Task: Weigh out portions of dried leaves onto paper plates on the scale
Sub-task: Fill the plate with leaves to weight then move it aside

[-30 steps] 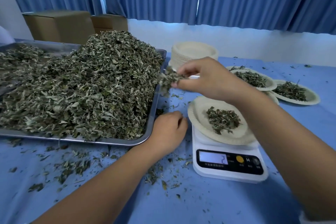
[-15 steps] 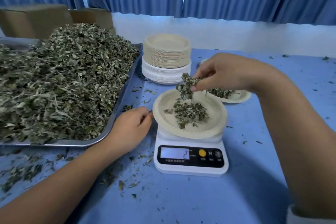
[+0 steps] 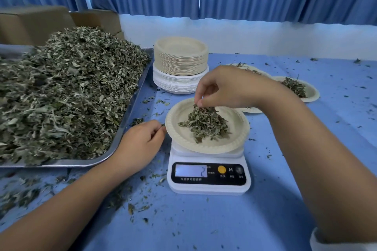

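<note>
One leaf pile on scale plate; right hand pinching top.

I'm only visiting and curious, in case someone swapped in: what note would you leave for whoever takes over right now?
Right hand: fingers pinch the top of the leaf pile on the plate on the scale.
Left hand: rests on the table beside that plate, loosely curled, holding nothing I can see.
Display reads 2.
Done: filled plates at right.
Left: probably finish this portion, then more; tray heaped, empty plates stacked behind.
</note>
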Demonstrator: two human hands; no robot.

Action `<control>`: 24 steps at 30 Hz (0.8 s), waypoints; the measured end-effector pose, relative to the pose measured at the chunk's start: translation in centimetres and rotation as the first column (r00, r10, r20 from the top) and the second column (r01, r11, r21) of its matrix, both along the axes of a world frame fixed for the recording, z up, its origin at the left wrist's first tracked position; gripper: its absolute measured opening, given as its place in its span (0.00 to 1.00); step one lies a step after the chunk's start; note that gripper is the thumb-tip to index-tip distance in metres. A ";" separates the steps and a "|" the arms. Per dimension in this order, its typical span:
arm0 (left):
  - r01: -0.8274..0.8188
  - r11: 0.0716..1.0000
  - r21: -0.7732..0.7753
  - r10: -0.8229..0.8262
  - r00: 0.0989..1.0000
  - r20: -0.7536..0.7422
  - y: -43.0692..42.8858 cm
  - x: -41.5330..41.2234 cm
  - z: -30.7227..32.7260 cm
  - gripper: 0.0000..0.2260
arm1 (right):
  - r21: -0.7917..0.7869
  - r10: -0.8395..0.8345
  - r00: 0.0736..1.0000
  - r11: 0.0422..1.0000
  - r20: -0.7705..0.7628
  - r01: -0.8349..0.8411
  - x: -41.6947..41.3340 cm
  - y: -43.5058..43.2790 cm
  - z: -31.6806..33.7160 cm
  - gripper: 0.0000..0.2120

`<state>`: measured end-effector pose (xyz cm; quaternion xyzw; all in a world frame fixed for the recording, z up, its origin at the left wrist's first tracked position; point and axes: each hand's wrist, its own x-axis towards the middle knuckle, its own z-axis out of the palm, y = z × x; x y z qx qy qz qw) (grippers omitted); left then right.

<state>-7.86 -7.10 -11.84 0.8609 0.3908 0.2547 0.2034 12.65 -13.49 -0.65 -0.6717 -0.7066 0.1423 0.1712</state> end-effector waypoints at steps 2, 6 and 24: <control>-0.003 1.000 0.002 0.003 1.000 0.000 0.0 0.0 0.0 0.15 | -0.106 0.024 0.999 0.994 0.037 -0.020 -0.5 0.2 -0.5 0.03; -0.009 1.000 0.006 0.009 1.000 -0.001 0.1 0.0 -0.1 0.15 | -0.197 0.041 0.998 0.980 0.041 -0.032 -0.8 0.3 -0.9 0.04; -0.004 1.000 0.025 0.005 1.000 -0.012 0.1 0.0 -0.1 0.15 | -0.008 0.048 0.986 0.999 -0.159 -0.050 -1.9 0.1 -0.3 0.02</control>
